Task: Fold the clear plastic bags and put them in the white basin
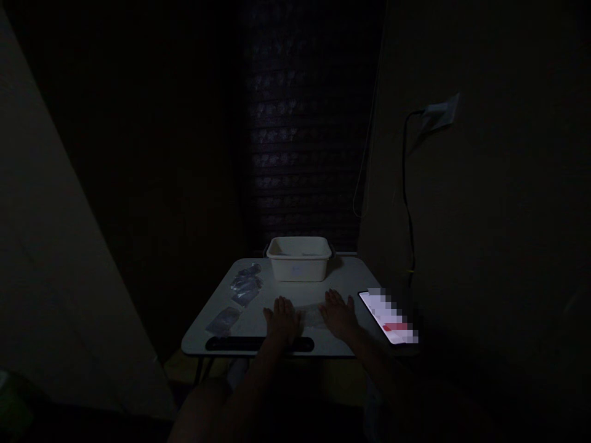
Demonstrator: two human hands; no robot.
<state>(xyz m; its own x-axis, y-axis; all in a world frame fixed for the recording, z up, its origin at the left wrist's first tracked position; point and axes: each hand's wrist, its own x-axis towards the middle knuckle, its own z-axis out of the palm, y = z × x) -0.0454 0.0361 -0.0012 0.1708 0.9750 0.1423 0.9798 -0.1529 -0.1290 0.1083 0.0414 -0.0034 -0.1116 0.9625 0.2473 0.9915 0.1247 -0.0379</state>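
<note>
A clear, thin plastic piece (311, 315) lies flat on the white table (272, 292), between my two hands. My left hand (282, 319) is spread palm down at its left end, with the fingers pointing away from me. At the right end my right hand (339, 312) also lies flat, fingers apart. Both hands seem to touch the plastic, though the dim light hides its exact edges. Several clear plastic packets (246, 288) lie at the left of the table, and another packet (223, 321) is nearer the front left corner.
A white tub (299, 267) stands at the table's back edge, its contents unclear. A lit screen (385, 317) lies along the right edge. A dark slot (235, 344) runs along the front edge. A black cable (405, 178) hangs from the wall socket at right.
</note>
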